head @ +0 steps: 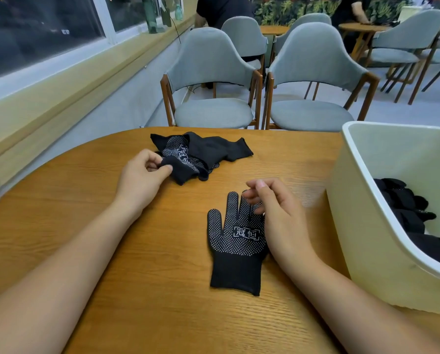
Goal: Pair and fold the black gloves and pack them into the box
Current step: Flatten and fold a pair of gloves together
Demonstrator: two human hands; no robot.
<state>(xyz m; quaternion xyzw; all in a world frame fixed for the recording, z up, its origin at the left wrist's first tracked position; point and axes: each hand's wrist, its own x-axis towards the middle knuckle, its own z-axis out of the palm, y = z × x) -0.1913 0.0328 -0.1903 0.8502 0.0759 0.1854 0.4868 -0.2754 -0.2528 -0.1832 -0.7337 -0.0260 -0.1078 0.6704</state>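
- Left hand (139,180): fingers are curling in, thumb and forefinger pinching one edge of the crumpled heap of black knit gloves (208,149) with white grip dots.
- Right hand (280,215): fingers are curling loosely over the tips of the flat black dotted glove (235,241). Can't tell whether they're gripping it or only touching it.
- The flat black dotted glove is lying dots up with a white printed logo showing on the palm. Its fingers are pointing away from the person and its cuff toward them. The right hand is covering its right-side fingers.
- The heap is sitting farther back on the rounded wood-grain surface (137,277), apart from the flat glove, with the left hand reaching to its left end.
- A cream plastic box (362,200) is standing at the right side of the surface, just beside the right forearm.
- Folded black gloves (405,208) are lying in a row inside the box, against its near wall.
- Two grey upholstered chairs with wooden frames (213,80) are standing beyond the far edge of the surface.
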